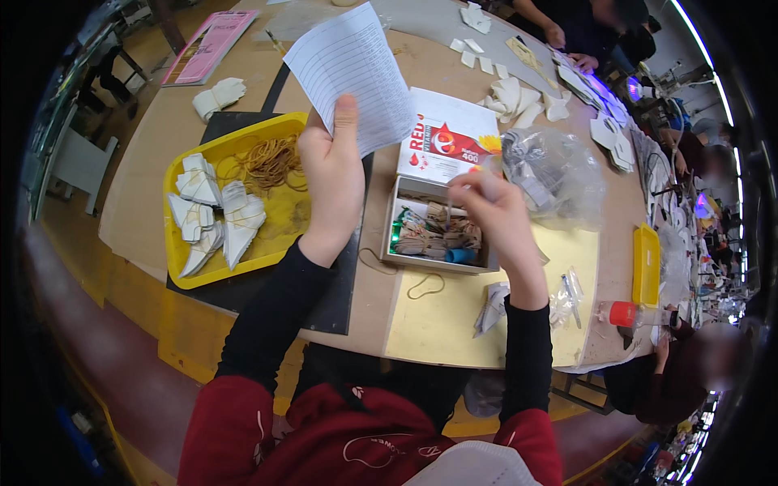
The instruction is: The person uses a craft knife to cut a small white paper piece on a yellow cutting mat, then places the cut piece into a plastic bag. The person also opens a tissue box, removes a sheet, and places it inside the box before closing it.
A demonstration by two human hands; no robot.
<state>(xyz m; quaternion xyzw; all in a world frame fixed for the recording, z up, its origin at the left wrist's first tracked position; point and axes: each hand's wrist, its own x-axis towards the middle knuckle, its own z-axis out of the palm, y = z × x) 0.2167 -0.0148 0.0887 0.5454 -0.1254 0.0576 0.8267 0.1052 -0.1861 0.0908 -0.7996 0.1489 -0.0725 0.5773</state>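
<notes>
My left hand [335,174] is raised, its thumb pressed over a lined sheet of paper [354,77] covered in small writing. Above an open cardboard box [399,243] hovers my right hand [496,212], fingers pinched together; what they grip is too small to make out. Inside the box lie bundled paper slips [433,239] and a blue cylinder [460,255]. The box's white lid [444,109], printed in red, tilts up behind it. Left of my left hand, a yellow tray [182,271] holds several banded bundles of white pieces [241,215] and a heap of rubber bands [275,164].
A clear plastic bag [559,174] bulges right of the box. Small plastic packets [567,296], a red-capped bottle [622,313] and a narrow yellow tray [646,267] sit further right. White cut pieces [515,99] are scattered behind. Co-workers sit along the far and right sides.
</notes>
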